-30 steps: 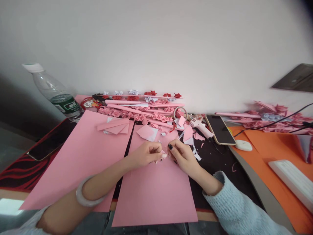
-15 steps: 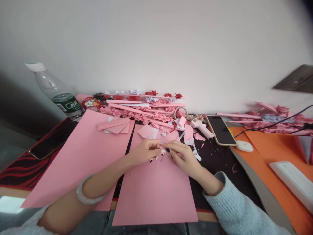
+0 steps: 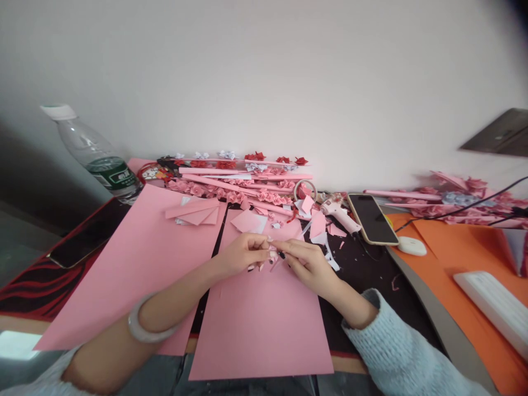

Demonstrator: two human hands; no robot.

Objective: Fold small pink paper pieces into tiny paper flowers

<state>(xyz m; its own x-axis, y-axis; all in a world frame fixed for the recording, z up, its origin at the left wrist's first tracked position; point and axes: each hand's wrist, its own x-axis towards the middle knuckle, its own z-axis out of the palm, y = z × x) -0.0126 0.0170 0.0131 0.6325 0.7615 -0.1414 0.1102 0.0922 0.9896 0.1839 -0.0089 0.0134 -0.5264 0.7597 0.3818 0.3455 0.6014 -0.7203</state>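
Observation:
Above the middle pink sheet (image 3: 264, 330), my left hand (image 3: 246, 254) and my right hand (image 3: 305, 263) meet fingertip to fingertip. Between them is a small piece of pink paper (image 3: 273, 248), mostly covered by the fingers. The left thumb and fingers pinch it from one side, the right thumb and index finger from the other. Its exact shape is too small to make out. Just beyond the hands lie a pink paper square (image 3: 246, 221) and white paper scraps (image 3: 319, 238). Folded pink paper pieces (image 3: 198, 212) rest on the left pink sheet (image 3: 165, 264).
Paper flowers and rolled pink sticks (image 3: 231, 187) line the wall, with a tape roll (image 3: 306, 184) and glue gun (image 3: 340, 214). A phone (image 3: 373, 219) and white earbud case (image 3: 412, 246) lie right, a white keyboard (image 3: 493, 308) beyond. A bottle (image 3: 109, 165) and dark phone (image 3: 84, 236) are left.
The fingers have shifted very slightly around the small paper piece; the left fingertips turn a little. Both hands stay in the same place, and the things on the table have not moved.

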